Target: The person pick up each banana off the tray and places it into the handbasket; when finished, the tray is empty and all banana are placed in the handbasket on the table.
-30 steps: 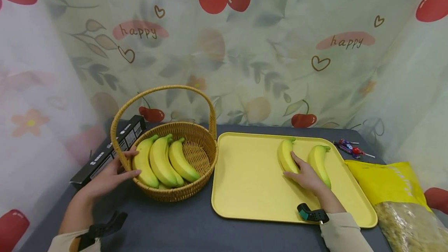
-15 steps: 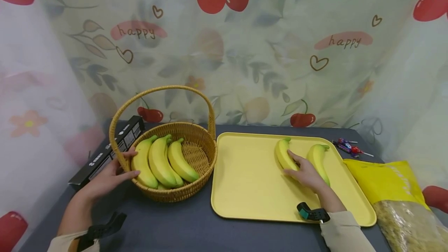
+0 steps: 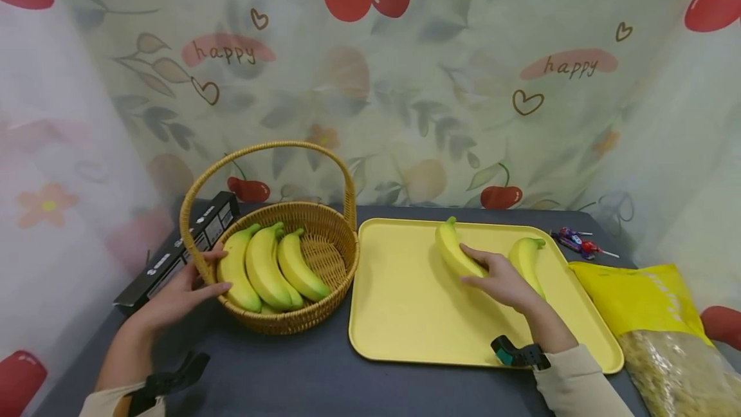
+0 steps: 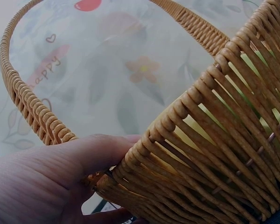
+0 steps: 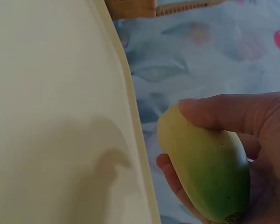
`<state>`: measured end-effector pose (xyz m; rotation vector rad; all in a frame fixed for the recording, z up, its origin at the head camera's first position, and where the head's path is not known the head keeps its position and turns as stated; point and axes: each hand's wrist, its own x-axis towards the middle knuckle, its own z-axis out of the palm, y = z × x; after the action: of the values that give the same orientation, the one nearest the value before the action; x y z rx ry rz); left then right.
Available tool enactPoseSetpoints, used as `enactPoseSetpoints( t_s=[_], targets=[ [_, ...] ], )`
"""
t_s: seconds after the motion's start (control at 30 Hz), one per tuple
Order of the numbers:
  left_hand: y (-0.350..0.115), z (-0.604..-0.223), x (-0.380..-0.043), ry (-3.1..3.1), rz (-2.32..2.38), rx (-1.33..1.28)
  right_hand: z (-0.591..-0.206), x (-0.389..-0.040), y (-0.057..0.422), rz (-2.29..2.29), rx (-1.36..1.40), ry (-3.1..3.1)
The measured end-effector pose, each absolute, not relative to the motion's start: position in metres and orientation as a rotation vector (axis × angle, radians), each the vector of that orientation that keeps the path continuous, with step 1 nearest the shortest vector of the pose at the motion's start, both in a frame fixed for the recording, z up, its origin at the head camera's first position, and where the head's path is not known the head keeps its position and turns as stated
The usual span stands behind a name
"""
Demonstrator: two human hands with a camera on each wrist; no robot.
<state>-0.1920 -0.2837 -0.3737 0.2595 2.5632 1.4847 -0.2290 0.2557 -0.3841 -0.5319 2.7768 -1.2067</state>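
Note:
My right hand (image 3: 500,278) pinches a yellow banana (image 3: 454,246) between thumb and fingers over the yellow tray (image 3: 405,333). In the right wrist view the banana's green-tipped end (image 5: 214,177) points at the camera, and a shadow falls on the tray. Another banana (image 3: 527,262) lies on the tray, partly behind that hand. At the left, my left hand (image 3: 182,291) grips the rim of a wicker basket (image 3: 289,324) near the foot of its handle. In the left wrist view the thumb lies on the woven rim (image 4: 168,119). Several bananas (image 3: 266,269) rest inside the basket.
A long black box (image 3: 185,250) stands behind the basket's left side. Wrapped lollipops (image 3: 579,243) lie beyond the tray's right edge, with a yellow-topped clear bag (image 3: 666,333) in front of them. A printed curtain (image 3: 393,101) hangs behind the dark table (image 3: 289,378).
The banana in my right hand has moved left and come up from the tray, its shadow now apart below it. My left hand has kept its place on the basket rim.

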Motion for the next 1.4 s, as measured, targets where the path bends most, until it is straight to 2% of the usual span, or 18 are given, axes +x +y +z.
enactPoseSetpoints(
  t_s=[0.27, 0.8, 1.03, 1.4],
  targets=[
    [-0.285, -0.374, -0.189, 2.558, 1.503, 0.271, -0.364, -0.213, 0.231, -1.227, -0.647, 2.657],
    [-0.284, -0.373, -0.190, 2.593, 1.482, 0.282, -0.328, -0.194, 0.172, -1.171, -1.066, 2.427],
    [-0.284, -0.373, -0.190, 2.585, 1.489, 0.261, -0.321, -0.204, 0.141, -1.054, -1.184, 2.405],
    [-0.285, -0.373, -0.189, 2.600, 1.472, 0.254, -0.313, -0.236, 0.092, -0.870, -1.181, 2.414]
  ],
)
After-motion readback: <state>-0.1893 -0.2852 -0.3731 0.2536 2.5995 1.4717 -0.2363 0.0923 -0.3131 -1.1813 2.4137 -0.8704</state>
